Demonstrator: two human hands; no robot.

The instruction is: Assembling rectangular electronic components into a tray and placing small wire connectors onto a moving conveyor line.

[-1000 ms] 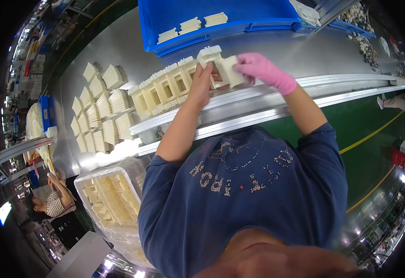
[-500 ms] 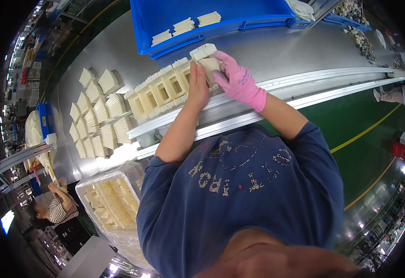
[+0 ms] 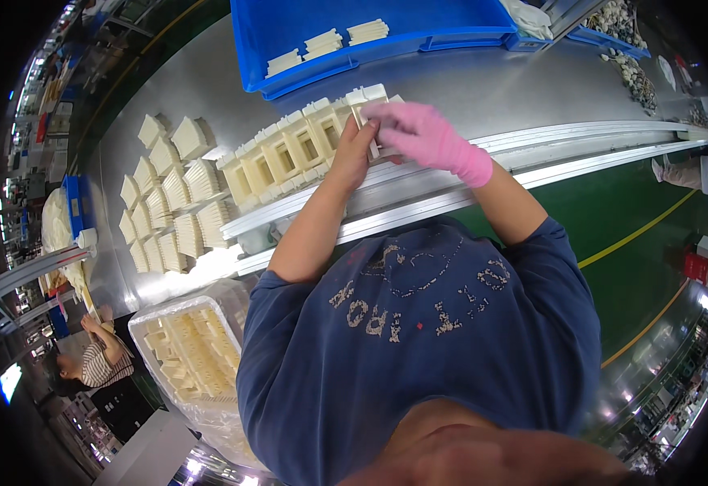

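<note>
One navy T-shirt [image 3: 418, 292] fills the near ground around six o'clock. Close to its left side, at eight o'clock, a bag-lined bin [image 3: 231, 301] holds cream plastic parts [image 3: 196, 344]. Past the shirt, an aluminium rail [image 3: 532, 166] edges the worktop [image 3: 491, 91], running from nine o'clock round toward two.

At twelve o'clock the bare left hand [image 3: 349, 164] grips the near part of a cream end frame [image 3: 370, 95], the last in a frame row [image 3: 289, 152] that stretches away to ten. At one o'clock the right hand [image 3: 431, 144], in a pink glove, has its fingers bent at the same frame's right side; they are blurred, and I cannot tell whether they pinch it.

Stacks of ribbed cream pieces [image 3: 176, 190] stand between nine and ten o'clock. Farther off at twelve, a blue tray [image 3: 418, 40] holds three bundles of cream strips [image 3: 323, 44]. Small parts [image 3: 634, 85] lie heaped at two; a co-worker [image 3: 101, 366] in stripes is at eight.
</note>
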